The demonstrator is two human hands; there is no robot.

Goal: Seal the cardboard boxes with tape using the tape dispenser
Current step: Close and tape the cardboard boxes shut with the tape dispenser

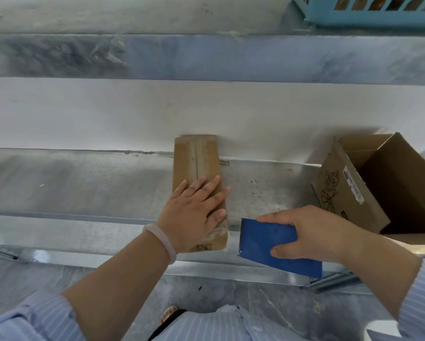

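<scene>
Brown taped box lies under flat left hand; right hand grips blue dispenser.

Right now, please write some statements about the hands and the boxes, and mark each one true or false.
1. The left hand lies flat on the narrow cardboard box. True.
2. The right hand holds the blue tape dispenser. True.
3. The tape dispenser touches the narrow cardboard box. False: a gap shows between them.
4. The large box at the right is closed. False: the large box stands open.
5. The basket at the top is red. False: the basket is light blue.
</scene>
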